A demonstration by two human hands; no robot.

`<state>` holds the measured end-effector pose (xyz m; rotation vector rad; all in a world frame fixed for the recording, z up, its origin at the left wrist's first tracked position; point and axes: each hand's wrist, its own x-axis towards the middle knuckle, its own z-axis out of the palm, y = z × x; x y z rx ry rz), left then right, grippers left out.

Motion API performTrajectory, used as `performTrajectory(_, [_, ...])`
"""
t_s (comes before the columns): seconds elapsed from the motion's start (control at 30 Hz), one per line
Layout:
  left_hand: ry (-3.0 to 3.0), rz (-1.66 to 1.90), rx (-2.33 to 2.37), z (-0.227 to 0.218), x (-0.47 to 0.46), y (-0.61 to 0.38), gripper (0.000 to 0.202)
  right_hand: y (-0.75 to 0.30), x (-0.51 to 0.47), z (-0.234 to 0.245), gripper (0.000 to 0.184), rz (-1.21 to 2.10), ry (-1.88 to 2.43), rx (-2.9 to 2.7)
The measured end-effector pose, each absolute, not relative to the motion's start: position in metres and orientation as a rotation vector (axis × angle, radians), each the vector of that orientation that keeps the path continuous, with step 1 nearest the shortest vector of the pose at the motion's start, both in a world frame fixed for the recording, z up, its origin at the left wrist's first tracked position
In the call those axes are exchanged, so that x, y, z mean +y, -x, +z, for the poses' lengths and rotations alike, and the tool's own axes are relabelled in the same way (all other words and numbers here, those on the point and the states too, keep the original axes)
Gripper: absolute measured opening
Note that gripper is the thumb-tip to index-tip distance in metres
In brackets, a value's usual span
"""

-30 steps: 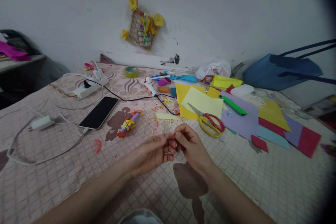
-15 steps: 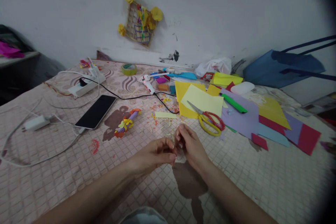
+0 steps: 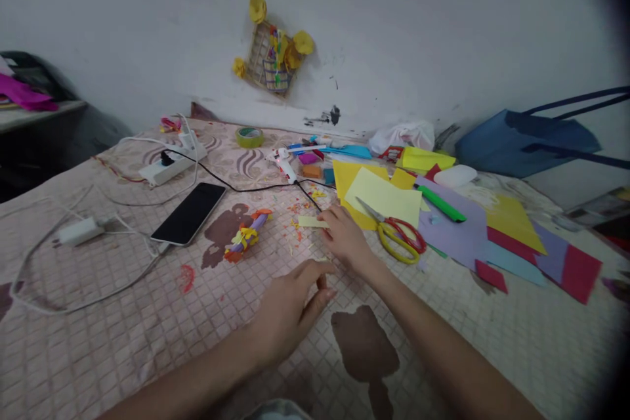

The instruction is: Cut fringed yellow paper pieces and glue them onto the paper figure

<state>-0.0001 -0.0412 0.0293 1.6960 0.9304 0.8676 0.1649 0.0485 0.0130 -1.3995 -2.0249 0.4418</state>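
Two bare hands, close together half a second ago, are now parted in the head view. The right hand [image 3: 344, 239] has reached forward, fingertips at the right end of a pale yellow strip [image 3: 309, 221] (pinched or merely touched, one cannot tell) among paper scraps [image 3: 294, 236], shifting work there; the left hand [image 3: 295, 305] curls loosely, a narrow gap at its thumb.

Two hands [image 3: 290, 315] [image 3: 344, 236], one phone [image 3: 189, 213], scissors [image 3: 384, 220] (a single pair)
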Motion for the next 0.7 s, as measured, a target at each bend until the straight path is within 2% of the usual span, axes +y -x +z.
performTrajectory(0.13, [-1.776, 0.851, 0.963, 0.022, -0.043, 0.001, 0.033, -0.153, 0.062, 0.006, 0.024, 0.266, 1.421, -2.165])
performTrajectory(0.33, [-1.795, 0.866, 1.014, 0.017, -0.036, 0.002, 0.028, -0.165, 0.067, 0.013, 0.021, 0.120, 1.373, -2.012])
performTrajectory(0.4, [-1.724, 0.907, 1.013, 0.017, -0.033, 0.002, 0.028, -0.176, 0.057, 0.019, 0.020, 0.067, 1.339, -1.905])
performTrajectory(0.57, [-1.411, 0.934, 0.938, 0.015, -0.030, -0.002, 0.043, -0.192, 0.004, 0.015, 0.025, -0.025, 1.070, -1.892])
performTrajectory(0.63, [-1.336, 0.920, 0.871, 0.015, -0.032, -0.004, 0.040, -0.191, -0.014, 0.009, 0.029, -0.012, 0.971, -1.984])
performTrajectory(0.7, [-1.331, 0.944, 0.821, 0.015, -0.034, -0.006, 0.028, -0.189, -0.024, 0.004, 0.033, -0.027, 0.924, -2.042])
